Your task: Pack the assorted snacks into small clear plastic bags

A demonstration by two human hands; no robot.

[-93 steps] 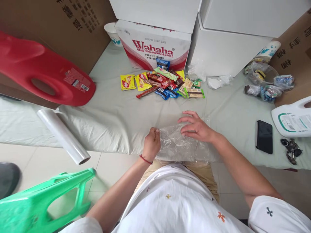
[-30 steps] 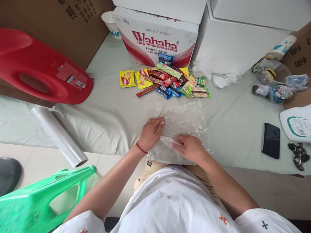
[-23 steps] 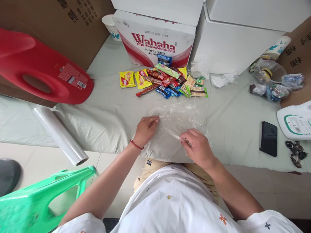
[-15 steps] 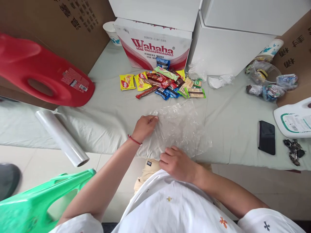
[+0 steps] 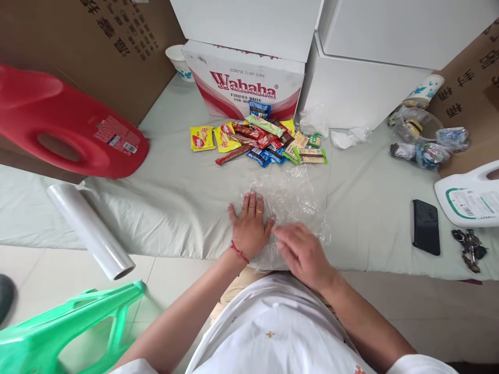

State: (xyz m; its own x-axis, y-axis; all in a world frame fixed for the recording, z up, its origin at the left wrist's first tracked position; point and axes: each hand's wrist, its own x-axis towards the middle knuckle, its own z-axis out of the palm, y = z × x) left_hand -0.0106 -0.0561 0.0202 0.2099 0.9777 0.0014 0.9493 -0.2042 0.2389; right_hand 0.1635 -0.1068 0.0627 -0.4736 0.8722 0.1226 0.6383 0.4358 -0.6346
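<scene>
A clear sheet of plastic film point(image 5: 300, 200), crinkled, lies spread on the cloth in front of me. My left hand point(image 5: 251, 228) presses flat on its left part, palm down with fingers spread; a ring and a red cord bracelet show on it. Just to the right, my right hand point(image 5: 302, 254) is over the film, blurred by motion, its fingers loosely stretched out with nothing visible in them. Beyond the film is a pile of wrapped snacks point(image 5: 261, 137), with yellow packets point(image 5: 201, 138) at its left end and a green-edged cracker packet point(image 5: 312, 156) at its right.
A roll of plastic film point(image 5: 91, 231) lies on the left, near a red jug point(image 5: 78, 124). A Wahaba-style carton point(image 5: 249, 78) printed "Wahaha" stands behind the snacks. On the right are a black phone point(image 5: 426, 227), keys point(image 5: 470, 249) and a white bottle point(image 5: 470, 195). Below left is a green stool point(image 5: 74, 311).
My left hand has gone from pinching the film's left edge to lying flat on it, further right. My right hand has lifted from the near edge and moved right, its fingers loosening.
</scene>
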